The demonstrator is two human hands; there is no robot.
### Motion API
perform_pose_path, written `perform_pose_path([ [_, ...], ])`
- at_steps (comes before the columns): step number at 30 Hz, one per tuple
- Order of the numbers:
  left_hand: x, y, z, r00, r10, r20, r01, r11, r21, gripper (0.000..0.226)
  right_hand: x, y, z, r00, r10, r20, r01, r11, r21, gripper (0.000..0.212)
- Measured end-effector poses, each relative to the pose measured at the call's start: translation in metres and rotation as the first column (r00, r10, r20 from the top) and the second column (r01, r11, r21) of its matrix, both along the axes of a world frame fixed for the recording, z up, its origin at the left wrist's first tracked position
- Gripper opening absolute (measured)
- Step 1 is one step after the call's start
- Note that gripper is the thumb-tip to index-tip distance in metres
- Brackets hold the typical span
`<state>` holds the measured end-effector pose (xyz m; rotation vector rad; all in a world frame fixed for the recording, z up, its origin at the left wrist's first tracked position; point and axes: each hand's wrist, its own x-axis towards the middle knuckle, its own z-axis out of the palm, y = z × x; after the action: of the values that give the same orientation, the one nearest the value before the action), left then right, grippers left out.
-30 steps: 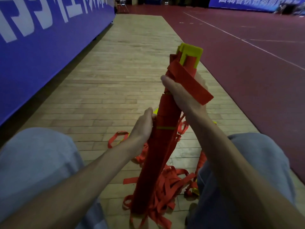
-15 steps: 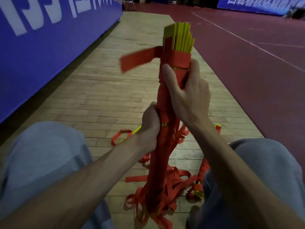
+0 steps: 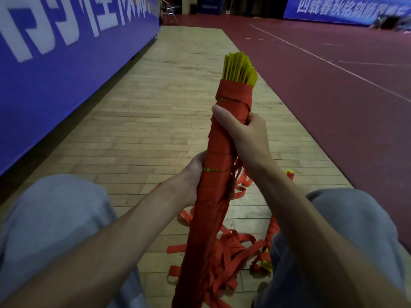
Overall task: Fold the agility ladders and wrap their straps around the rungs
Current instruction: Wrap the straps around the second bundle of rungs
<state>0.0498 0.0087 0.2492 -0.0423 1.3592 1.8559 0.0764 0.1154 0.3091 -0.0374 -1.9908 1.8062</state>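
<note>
1. The folded ladder [image 3: 213, 196] stands as one long bundle between the seated person's knees. It leans a little, with its foot down on the wooden floor [image 3: 155, 130].
2. Red strap [image 3: 233, 94] is wound round it nearly to the top, and only the yellow rungs [image 3: 239, 67] fan out above the last turn. I'd say the wrapping step is close to done at this end.
3. The right hand [image 3: 244, 134] clasps the bundle just below those top turns. Its fingers [image 3: 253, 121] curl round the far side and the thumb lies flat across the front.
4. I can't tell whether the strap's tail is pinned under that grip.
5. The left hand [image 3: 193, 176] grips the middle, but its fingers are hidden behind the bundle.
6. A tangle of loose straps [image 3: 235, 247] lies on the floor at the base.
7. Next, I reckon, the tail needs tucking while the winding is kept taut, and then the tangle needs gathering.
</note>
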Motion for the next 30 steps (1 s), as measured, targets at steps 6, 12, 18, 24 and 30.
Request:
perform_pose_path([
  [6, 0.028, 0.018, 0.005, 0.951, 0.198, -0.238, -0.242, 0.954, -0.176, 0.053, -0.018, 0.021, -0.003, 0.918, -0.362, 0.162, 0.361, 0.932, 0.039, 0.059],
  [12, 0.030, 0.024, 0.000, 0.786, 0.431, -0.443, -0.560, 0.800, -0.215, 0.050, -0.007, 0.001, -0.002, 0.921, -0.389, -0.008, 0.358, 0.839, 0.410, 0.062],
  [18, 0.008, 0.002, 0.009, 0.898, 0.376, -0.229, -0.380, 0.924, 0.029, 0.045, -0.004, 0.002, -0.003, 0.912, -0.258, -0.318, 0.403, 0.700, 0.590, 0.074],
  [24, 0.012, -0.019, 0.031, 0.981, 0.050, -0.186, -0.013, 0.980, 0.196, 0.038, -0.011, 0.002, -0.014, 0.963, -0.028, -0.268, 0.131, 0.918, 0.375, 0.054],
  [30, 0.015, -0.022, 0.027, 0.988, -0.077, -0.131, 0.104, 0.970, 0.218, 0.034, -0.012, -0.006, -0.016, 0.984, 0.031, -0.177, 0.026, 0.950, 0.313, 0.046],
])
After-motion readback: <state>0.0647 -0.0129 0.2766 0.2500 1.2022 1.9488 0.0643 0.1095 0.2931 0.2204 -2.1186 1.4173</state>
